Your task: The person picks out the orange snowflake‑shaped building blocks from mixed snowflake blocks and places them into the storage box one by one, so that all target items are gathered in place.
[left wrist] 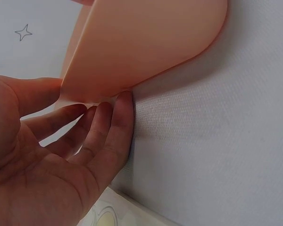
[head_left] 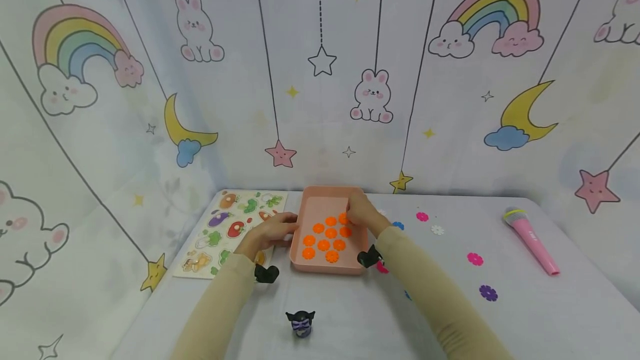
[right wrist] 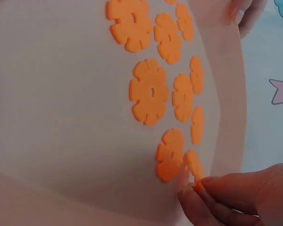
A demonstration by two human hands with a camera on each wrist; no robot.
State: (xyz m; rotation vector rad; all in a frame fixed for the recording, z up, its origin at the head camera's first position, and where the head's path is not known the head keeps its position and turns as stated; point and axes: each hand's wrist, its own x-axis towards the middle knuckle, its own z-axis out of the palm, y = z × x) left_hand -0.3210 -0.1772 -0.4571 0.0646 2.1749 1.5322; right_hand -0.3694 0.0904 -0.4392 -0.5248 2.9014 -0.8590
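Note:
A shallow pink tray (head_left: 327,269) holds several orange flower-shaped plastic pieces (right wrist: 149,92) with notched rims and small centre slots. At the tray's far right corner, my right hand (head_left: 363,213) reaches inside. Its thumb and fingertips pinch one orange flower-shaped piece (right wrist: 194,165) close over the tray floor, beside the others. On the opposite side, my left hand (head_left: 272,231) holds the tray's left wall. In the left wrist view the thumb (left wrist: 40,94) lies against the wall near the rim, and the bent fingers meet its lower edge.
Left of the tray lies a vegetable-picture board (head_left: 200,240). Loose flower pieces, such as a pink one (head_left: 475,259) and a purple one (head_left: 488,293), are scattered to the right, near a pink toy microphone (head_left: 532,240). A small dark figurine (head_left: 301,324) stands in front.

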